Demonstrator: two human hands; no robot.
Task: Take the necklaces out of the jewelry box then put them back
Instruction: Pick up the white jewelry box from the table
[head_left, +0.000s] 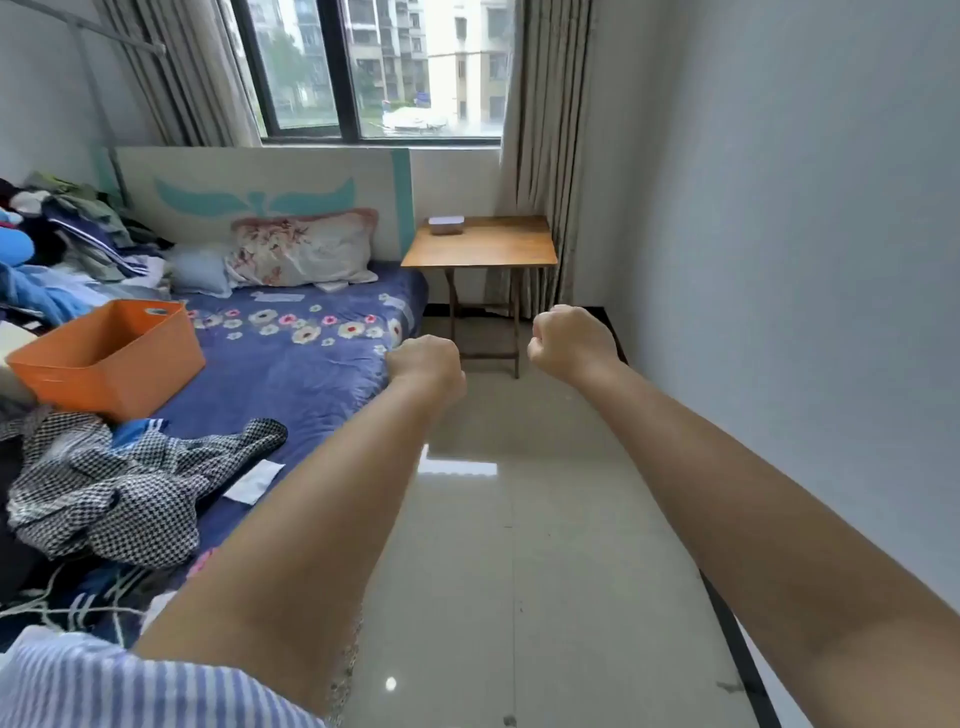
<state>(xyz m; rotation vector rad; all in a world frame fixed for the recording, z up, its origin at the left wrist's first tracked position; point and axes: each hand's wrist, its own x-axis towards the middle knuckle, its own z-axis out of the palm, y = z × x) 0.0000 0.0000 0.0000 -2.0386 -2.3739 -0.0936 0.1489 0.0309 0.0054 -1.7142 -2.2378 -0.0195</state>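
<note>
A small white jewelry box (445, 224) with its lid down sits at the back left corner of a wooden folding table (493, 249) under the window. No necklace is visible. Both my arms stretch forward over the tiled floor, well short of the table. My left hand (425, 362) is curled into a fist with nothing in it, near the bed's corner. My right hand (571, 340) is also a closed fist, empty, in front of the table's legs.
A bed (311, 374) with a blue floral sheet fills the left, carrying an orange bin (111, 358), a checked garment (119, 493), pillows and piled clothes. A white wall (779, 260) runs along the right. Curtains (545, 145) hang behind the table. Glossy tiled floor (519, 519) lies between.
</note>
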